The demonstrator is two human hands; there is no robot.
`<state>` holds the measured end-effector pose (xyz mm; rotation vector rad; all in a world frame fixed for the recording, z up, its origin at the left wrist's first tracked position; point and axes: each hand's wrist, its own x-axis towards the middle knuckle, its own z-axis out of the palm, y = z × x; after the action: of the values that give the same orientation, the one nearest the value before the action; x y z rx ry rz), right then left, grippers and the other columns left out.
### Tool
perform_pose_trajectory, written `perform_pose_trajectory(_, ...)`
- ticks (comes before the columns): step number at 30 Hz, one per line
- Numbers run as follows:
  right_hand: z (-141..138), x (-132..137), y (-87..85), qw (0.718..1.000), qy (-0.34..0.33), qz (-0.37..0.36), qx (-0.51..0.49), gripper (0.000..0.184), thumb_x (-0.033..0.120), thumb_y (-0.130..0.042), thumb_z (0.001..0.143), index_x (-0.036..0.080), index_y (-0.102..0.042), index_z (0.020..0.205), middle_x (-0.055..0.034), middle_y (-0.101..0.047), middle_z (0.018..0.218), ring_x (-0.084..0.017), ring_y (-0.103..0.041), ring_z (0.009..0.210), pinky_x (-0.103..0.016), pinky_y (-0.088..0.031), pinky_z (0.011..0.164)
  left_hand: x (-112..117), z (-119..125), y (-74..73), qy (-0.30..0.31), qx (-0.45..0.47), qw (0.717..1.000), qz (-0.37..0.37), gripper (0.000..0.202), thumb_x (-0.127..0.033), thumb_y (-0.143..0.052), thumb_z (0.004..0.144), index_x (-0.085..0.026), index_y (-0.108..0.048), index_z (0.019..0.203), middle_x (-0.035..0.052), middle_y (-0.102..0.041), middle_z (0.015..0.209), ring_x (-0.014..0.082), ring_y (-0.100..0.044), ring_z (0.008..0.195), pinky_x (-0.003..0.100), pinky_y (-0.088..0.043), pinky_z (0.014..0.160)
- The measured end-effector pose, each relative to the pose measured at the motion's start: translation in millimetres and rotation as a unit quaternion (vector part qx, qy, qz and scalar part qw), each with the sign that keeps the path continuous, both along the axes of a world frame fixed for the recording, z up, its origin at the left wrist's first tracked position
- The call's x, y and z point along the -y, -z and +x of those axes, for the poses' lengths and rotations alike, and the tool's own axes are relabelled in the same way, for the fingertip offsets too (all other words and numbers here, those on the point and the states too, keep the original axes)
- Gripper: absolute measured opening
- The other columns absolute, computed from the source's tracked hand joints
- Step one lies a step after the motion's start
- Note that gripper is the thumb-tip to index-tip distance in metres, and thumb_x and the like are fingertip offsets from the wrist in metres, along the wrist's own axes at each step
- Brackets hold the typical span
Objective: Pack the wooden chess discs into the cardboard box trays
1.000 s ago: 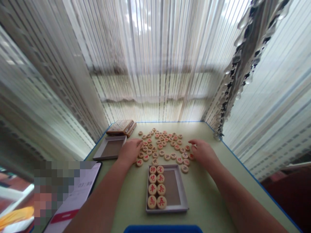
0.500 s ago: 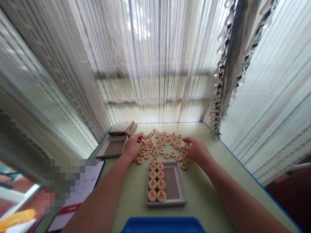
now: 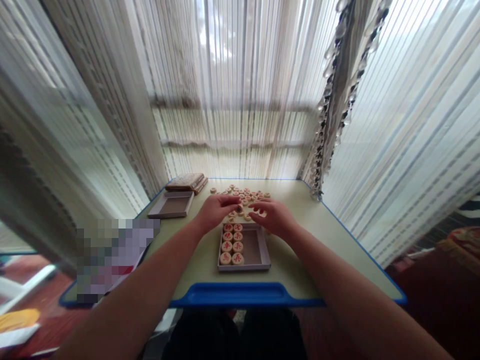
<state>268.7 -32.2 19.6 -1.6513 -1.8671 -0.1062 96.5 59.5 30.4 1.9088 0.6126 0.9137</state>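
Note:
Round wooden chess pieces (image 3: 245, 193) lie scattered on the far half of a pale green table (image 3: 318, 235). Nearer me a grey box tray (image 3: 258, 246) holds several red-marked pieces (image 3: 231, 243) in two columns on its left side. My left hand (image 3: 215, 210) lies palm down over the loose pieces, fingers stretched toward the middle and touching one. My right hand (image 3: 270, 216) rests beside it just beyond the tray's far edge, fingers curled down on the pieces. Whether either hand holds a piece is hidden.
A second grey tray (image 3: 171, 205) sits at the left, and behind it lies a folded wooden board (image 3: 187, 182). The table has a blue rim (image 3: 240, 295) at the front. Striped curtains close in the table on three sides. A pixelated patch covers the left table corner.
Both hands have drawn inward from the pile's edges and now nearly meet above the tray. The view has pulled back, showing the table's front rim.

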Motion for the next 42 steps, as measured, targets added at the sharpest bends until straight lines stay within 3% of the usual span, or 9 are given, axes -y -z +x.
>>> perform_pose_trajectory(5,-8.9,2.9,0.1,0.999,-0.008,0.007,0.035,0.032,0.038,-0.056,0.077,0.031,-0.060,0.108,-0.0022,-0.063,0.095,-0.014,-0.058,0.077,-0.026,-0.043,0.068,-1.6,0.3,3.2,0.011,0.003,1.000,-0.019,0.031,-0.026,-0.070,0.062,-0.013,-0.068,0.089,0.0074,-0.069,0.090,0.0185,-0.064,0.082,0.035,-0.050,0.081)
perform_pose_trajectory(14,-17.1,3.9,0.3,0.997,0.002,0.027,0.066,0.028,0.036,-0.055,0.077,0.026,-0.060,0.103,-0.0025,-0.063,0.096,-0.015,-0.058,0.080,-0.025,-0.041,0.067,2.6,4.7,7.5,0.051,0.013,0.994,-0.100,0.038,-0.027,-0.071,0.061,-0.011,-0.066,0.094,0.0089,-0.069,0.088,0.0170,-0.063,0.076,0.032,-0.050,0.073)
perform_pose_trajectory(16,-16.0,6.4,-4.6,0.997,0.023,0.027,0.067,0.025,0.038,-0.053,0.078,0.024,-0.062,0.097,-0.0028,-0.063,0.094,-0.014,-0.057,0.078,-0.025,-0.040,0.066,2.7,4.5,7.8,0.030,-0.001,0.998,-0.052,0.036,-0.032,-0.066,0.066,-0.011,-0.065,0.096,0.0077,-0.069,0.086,0.0150,-0.062,0.072,0.028,-0.049,0.067)
perform_pose_trajectory(18,-11.9,9.0,-10.3,0.996,0.046,0.007,0.074,0.023,0.040,-0.054,0.076,0.023,-0.063,0.089,-0.0023,-0.064,0.088,-0.014,-0.057,0.074,-0.024,-0.038,0.062,1.9,2.4,8.4,-0.024,-0.041,0.997,0.064,0.030,-0.037,-0.058,0.074,-0.013,-0.067,0.088,0.0047,-0.068,0.077,0.0123,-0.059,0.064,0.024,-0.045,0.060)
perform_pose_trajectory(21,-3.5,12.9,-17.2,0.991,0.028,-0.082,0.100,0.022,0.043,-0.060,0.069,0.024,-0.066,0.080,-0.0003,-0.065,0.076,-0.014,-0.055,0.065,-0.023,-0.035,0.055,-0.7,-2.6,9.5,-0.089,-0.126,0.954,0.257,0.036,-0.040,-0.045,0.082,-0.014,-0.065,0.066,0.0023,-0.063,0.061,0.0100,-0.053,0.056,0.022,-0.037,0.056)
perform_pose_trajectory(23,-0.1,15.7,-19.7,0.982,-0.014,-0.143,0.120,0.021,0.042,-0.064,0.065,0.025,-0.067,0.078,0.0005,-0.065,0.070,-0.013,-0.055,0.060,-0.023,-0.033,0.052,-2.4,-5.2,10.2,-0.101,-0.167,0.927,0.322,0.042,-0.040,-0.040,0.085,-0.015,-0.060,0.057,0.0026,-0.061,0.058,0.0097,-0.051,0.054,0.022,-0.034,0.056)
perform_pose_trajectory(28,-4.8,19.5,-18.3,0.971,-0.026,-0.183,0.154,0.019,0.041,-0.064,0.064,0.027,-0.070,0.076,-0.0011,-0.066,0.068,-0.015,-0.057,0.060,-0.025,-0.032,0.050,-2.9,-6.5,11.6,-0.104,-0.209,0.901,0.367,0.046,-0.040,-0.035,0.087,-0.016,-0.052,0.052,0.0017,-0.054,0.052,0.0091,-0.044,0.050,0.023,-0.029,0.054)
perform_pose_trajectory(34,-11.6,20.3,-17.3,0.968,-0.001,-0.170,0.186,0.024,0.044,-0.063,0.062,0.028,-0.070,0.078,-0.0031,-0.067,0.069,-0.018,-0.058,0.061,-0.026,-0.033,0.050,-0.7,-4.9,12.9,-0.098,-0.216,0.893,0.383,0.047,-0.039,-0.033,0.087,-0.015,-0.053,0.051,0.0014,-0.052,0.050,0.0093,-0.040,0.049,0.025,-0.025,0.053)
perform_pose_trajectory(42,-8.7,18.6,-16.8,0.969,-0.028,-0.169,0.180,0.014,0.031,-0.057,0.068,0.029,-0.069,0.074,-0.0002,-0.066,0.066,-0.015,-0.055,0.057,-0.024,-0.030,0.049,-1.7,-5.0,12.2,-0.096,-0.237,0.889,0.379,0.048,-0.041,-0.033,0.087,-0.015,-0.053,0.053,0.0020,-0.053,0.052,0.0095,-0.042,0.051,0.024,-0.026,0.054)
